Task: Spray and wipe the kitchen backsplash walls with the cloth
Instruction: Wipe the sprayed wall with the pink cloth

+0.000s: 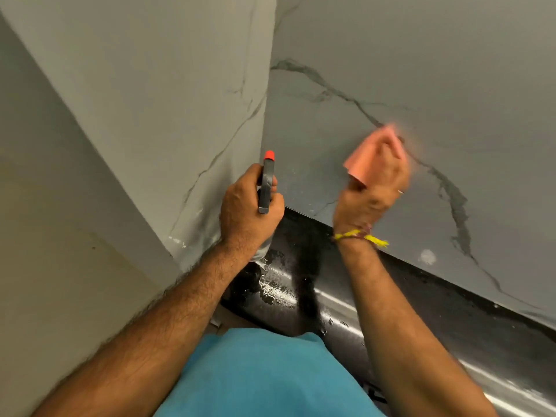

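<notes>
Corner spot, tight. Two marbled backsplash walls meet in a vertical seam just beyond the left hand (249, 206) — left wall (168, 115) runs back toward the person, right wall (436, 70) stretches off w/ plenty of open face above and to the right of the right hand (376, 182). Below both hands the walls end at a dark glossy surface (451, 311), wet in patches, water pooled approx under the left wrist. Its front edge runs diagonally along the person's teal shirt (264, 380).

Left-hand fingers are curled round the spray bottle (267, 185): grey trigger head sticks up out of the fist, orange nozzle tip above the knuckles, pointing at the corner seam. Clear bottle body shows a bit below the heel of the hand. Nozzle is near the seam, not touching.

Right-hand fingers are bunched round the orange cloth (365, 159) — it pokes out above and left of the knuckles, blurred. The top of the cloth sits right at the right wall, on a dark vein; can't tell for sure if it's pressing. Yellow thread band (358, 237) on that wrist.

The two hands are near each other, not touching.
</notes>
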